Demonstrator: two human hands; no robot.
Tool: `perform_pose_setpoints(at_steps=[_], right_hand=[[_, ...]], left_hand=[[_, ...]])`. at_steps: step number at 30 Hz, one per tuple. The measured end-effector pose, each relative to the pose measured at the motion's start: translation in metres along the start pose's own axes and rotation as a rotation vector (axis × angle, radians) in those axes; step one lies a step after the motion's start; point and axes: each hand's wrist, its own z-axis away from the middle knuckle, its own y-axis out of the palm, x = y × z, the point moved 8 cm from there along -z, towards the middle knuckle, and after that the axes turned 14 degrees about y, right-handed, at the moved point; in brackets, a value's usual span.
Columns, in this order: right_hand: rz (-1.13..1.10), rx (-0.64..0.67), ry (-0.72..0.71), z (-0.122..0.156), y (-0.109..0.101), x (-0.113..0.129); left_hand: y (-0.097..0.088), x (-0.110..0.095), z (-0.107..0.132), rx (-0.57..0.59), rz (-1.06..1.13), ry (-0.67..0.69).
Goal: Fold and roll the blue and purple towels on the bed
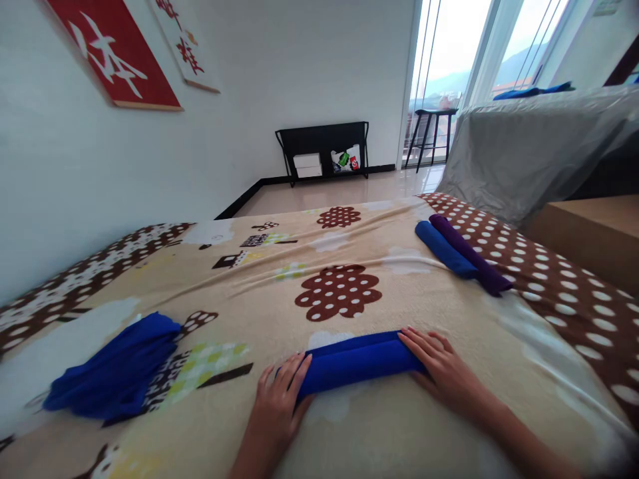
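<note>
A bright blue cloth (357, 362), rolled into a flat tube with one loose edge along its far side, lies on the patterned blanket (269, 293). My left hand (279, 399) grips its left end, fingers over the top and thumb at the near side. At the right end, my right hand (439, 366) holds it the same way, thumb below. To the left lies a crumpled blue cloth (120, 366), touched by neither hand. Farther off on the right, a blue rolled cloth (444, 249) and a dark purple rolled cloth (469, 253) rest side by side.
The blanket has a brown polka-dot border (554, 286). Beyond it on the right are a wooden surface (594, 226) and furniture under a plastic cover (509, 140). A low black rack (322, 143) stands by the far wall, and a black stool (434, 130) near the window.
</note>
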Motion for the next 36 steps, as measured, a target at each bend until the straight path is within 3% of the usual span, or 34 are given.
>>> perform_pose_setpoints(at_steps=[5,9,14,16,19,24,30,33,36], right_hand=[[0.035,0.008,-0.042,0.006,-0.018,0.011],[0.028,-0.009,0.023,0.003,-0.023,0.036],[0.048,-0.155,-0.077,-0.019,-0.004,0.104],[0.061,-0.164,-0.147,-0.025,0.006,0.113],[0.065,-0.107,-0.174,-0.024,0.014,0.089],[0.046,-0.011,-0.08,-0.015,0.01,0.03],[-0.036,0.105,-0.073,-0.032,0.008,0.02],[-0.062,0.208,-0.08,-0.049,-0.021,0.016],[-0.151,0.235,-0.059,-0.071,-0.092,0.019]], left_hand=[[-0.024,0.005,0.001,-0.053,-0.035,0.166],[-0.033,-0.009,-0.012,-0.037,-0.056,0.146],[-0.015,-0.047,-0.059,0.011,0.002,0.035],[-0.004,-0.054,-0.069,0.035,0.055,0.035],[0.006,-0.043,-0.058,0.072,0.095,0.031],[0.013,-0.005,-0.013,0.045,0.058,-0.019],[0.028,0.027,-0.002,0.03,0.142,-0.057],[0.03,0.032,-0.006,0.06,0.214,-0.048],[0.024,0.019,-0.015,0.055,0.337,-0.054]])
